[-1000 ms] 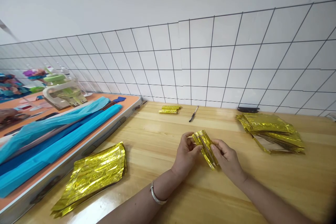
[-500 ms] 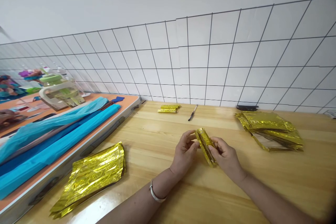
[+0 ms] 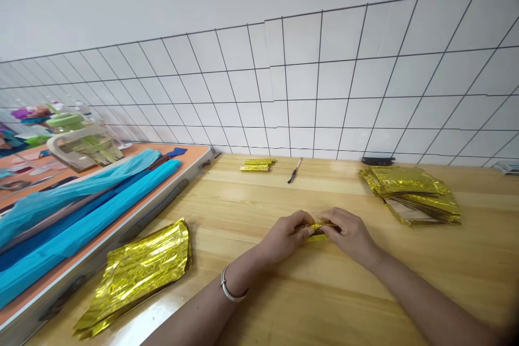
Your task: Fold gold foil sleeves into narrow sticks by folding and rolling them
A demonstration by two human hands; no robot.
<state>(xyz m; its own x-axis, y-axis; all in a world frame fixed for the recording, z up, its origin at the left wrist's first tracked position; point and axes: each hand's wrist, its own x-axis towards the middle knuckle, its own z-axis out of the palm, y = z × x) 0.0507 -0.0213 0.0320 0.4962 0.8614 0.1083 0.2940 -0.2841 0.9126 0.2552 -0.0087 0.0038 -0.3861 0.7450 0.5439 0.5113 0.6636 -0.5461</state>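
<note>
Between my two hands, low over the wooden table (image 3: 227, 211), is a narrow folded strip of gold foil paper (image 3: 318, 236). My left hand (image 3: 288, 233) pinches its left end between thumb and fingers. At the other end, my right hand (image 3: 344, 230) grips it the same way. The strip lies crosswise, and the fingers hide much of it. A stack of flat gold foil sheets (image 3: 141, 270) rests to the left of my hands. To the right sits a second pile of gold foil paper (image 3: 413, 186), its edges fanned out. Small folded gold strips (image 3: 256, 165) lie near the wall.
A pen (image 3: 294, 171) and a dark object (image 3: 378, 161) lie toward the tiled wall (image 3: 300, 86). On the left, an orange-topped table (image 3: 198, 154) carries rolls of blue crepe paper (image 3: 121, 211) and a clear jug with a green lid (image 3: 87, 143).
Both hands have turned the gold strip from a steep slant to nearly crosswise. My fingers now cover more of it. The view has shifted slightly.
</note>
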